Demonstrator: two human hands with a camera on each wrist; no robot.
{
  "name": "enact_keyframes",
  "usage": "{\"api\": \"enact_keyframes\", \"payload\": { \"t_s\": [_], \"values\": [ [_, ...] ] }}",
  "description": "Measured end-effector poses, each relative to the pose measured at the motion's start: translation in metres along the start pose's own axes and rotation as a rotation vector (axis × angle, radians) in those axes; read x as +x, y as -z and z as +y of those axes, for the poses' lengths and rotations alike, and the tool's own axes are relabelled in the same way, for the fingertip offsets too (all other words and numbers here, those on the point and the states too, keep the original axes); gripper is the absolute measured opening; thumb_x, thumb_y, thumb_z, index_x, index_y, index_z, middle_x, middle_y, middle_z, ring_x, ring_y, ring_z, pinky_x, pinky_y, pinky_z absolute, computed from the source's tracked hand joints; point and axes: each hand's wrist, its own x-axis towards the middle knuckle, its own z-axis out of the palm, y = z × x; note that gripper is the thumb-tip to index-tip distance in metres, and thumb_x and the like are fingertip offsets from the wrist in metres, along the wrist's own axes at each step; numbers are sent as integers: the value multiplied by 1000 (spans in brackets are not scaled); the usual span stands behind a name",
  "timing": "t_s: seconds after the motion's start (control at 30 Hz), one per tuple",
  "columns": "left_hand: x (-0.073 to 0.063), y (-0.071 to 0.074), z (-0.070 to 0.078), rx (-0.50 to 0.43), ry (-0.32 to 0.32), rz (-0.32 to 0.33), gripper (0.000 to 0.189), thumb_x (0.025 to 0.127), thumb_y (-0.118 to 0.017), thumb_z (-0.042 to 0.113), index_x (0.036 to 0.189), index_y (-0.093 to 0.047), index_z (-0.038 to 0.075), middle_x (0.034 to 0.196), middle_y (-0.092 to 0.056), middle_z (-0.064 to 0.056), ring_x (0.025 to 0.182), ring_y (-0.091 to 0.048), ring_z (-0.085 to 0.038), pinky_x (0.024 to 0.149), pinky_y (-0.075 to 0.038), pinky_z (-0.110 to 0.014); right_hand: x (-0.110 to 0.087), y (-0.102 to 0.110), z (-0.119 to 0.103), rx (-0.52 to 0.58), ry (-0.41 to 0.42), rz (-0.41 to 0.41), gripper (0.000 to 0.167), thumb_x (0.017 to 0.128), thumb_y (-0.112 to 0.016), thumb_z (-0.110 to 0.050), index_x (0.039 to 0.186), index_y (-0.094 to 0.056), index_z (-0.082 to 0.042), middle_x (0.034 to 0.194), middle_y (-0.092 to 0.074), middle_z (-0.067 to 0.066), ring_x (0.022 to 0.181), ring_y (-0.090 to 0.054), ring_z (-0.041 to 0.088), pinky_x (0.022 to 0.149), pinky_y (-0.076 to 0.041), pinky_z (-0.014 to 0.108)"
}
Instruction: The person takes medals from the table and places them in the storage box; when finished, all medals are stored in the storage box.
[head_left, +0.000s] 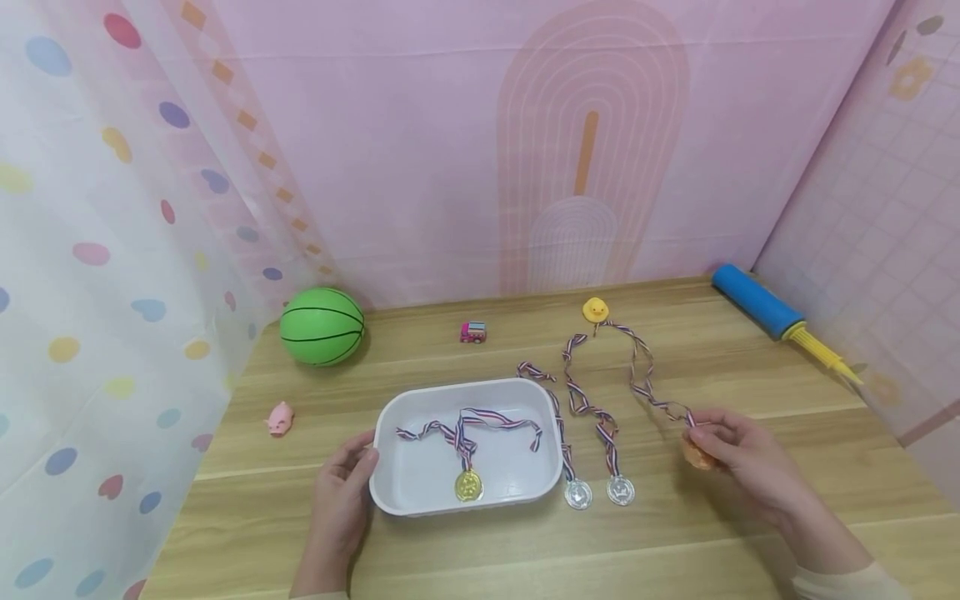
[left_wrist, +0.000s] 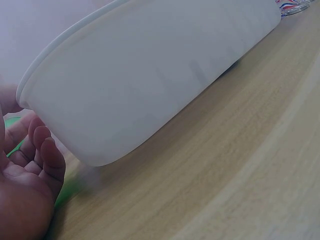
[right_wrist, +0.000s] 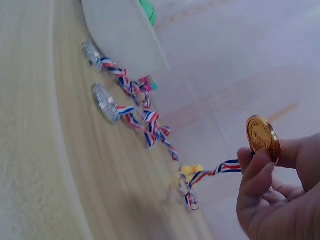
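My left hand [head_left: 343,487] holds the left end of a white plastic tub [head_left: 405,504], thumb at the rim. In the left wrist view its fingers curl beside the tub's outer wall [left_wrist: 135,85]. A gold medal [head_left: 468,486] with a striped ribbon lies inside the tub. To the right, my right hand [head_left: 742,458] pinches a bronze-coloured medal [right_wrist: 262,135] just above the table. Its red, white and blue ribbon [head_left: 641,367] trails back across the wood. Between tub and right hand lie two silver medals, one [head_left: 578,493] beside the tub and another [head_left: 621,490] further right.
On the wooden table [head_left: 525,558], a green ball [head_left: 322,327] and a pink pig [head_left: 280,419] stand left. Behind the tub are a small toy vehicle [head_left: 473,332] and a yellow duck [head_left: 596,310]. A blue and yellow pump [head_left: 780,317] lies back right.
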Motion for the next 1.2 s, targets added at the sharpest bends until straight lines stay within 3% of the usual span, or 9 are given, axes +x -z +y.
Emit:
{"api": "enact_keyframes", "payload": {
  "t_s": [0.2, 0.4, 0.67, 0.87, 1.2],
  "values": [
    [0, 0, 0, 1, -7, -3, 36, 93, -62, 7, 124, -54, -9, 92, -61, -6, 87, -58, -15, 73, -53, -22, -5, 4, -6, 18, 5, 3, 25, 93, -63, -13, 114, -57, -1, 99, -66, 2, 89, -61, 11, 77, -49, 21],
    [-2, -1, 1, -10, -35, -17, 34, 93, -61, 5, 122, -54, -10, 91, -62, -6, 86, -59, -14, 73, -53, -22, -5, 6, -14, 62, 37, -75, 19, 93, -62, -7, 110, -57, -1, 99, -67, 1, 89, -63, 12, 79, -50, 21],
    [-2, 0, 3, 3, -11, -25, 37, 94, -60, 7, 125, -52, -11, 92, -61, -7, 87, -58, -15, 73, -53, -22, -4, 7, -30, 57, 87, -139, 16, 94, -58, -5, 110, -59, -3, 98, -66, -3, 91, -62, 11, 80, -49, 21],
    [-2, 0, 3, -3, -6, -9, 37, 94, -61, 6, 125, -51, -12, 91, -61, -6, 87, -57, -14, 74, -52, -22, 4, 10, -57, 94, 175, -124, 16, 95, -56, -1, 106, -63, -11, 98, -67, -4, 91, -62, 10, 79, -46, 21],
    [0, 0, 2, 27, 36, -5, 37, 93, -61, 8, 126, -53, -6, 93, -60, -5, 89, -57, -14, 76, -52, -21, 12, 14, -116, 322, 317, -108, 21, 92, -55, 9, 99, -70, -5, 93, -71, -1, 85, -64, 8, 76, -50, 16]
  ]
}}
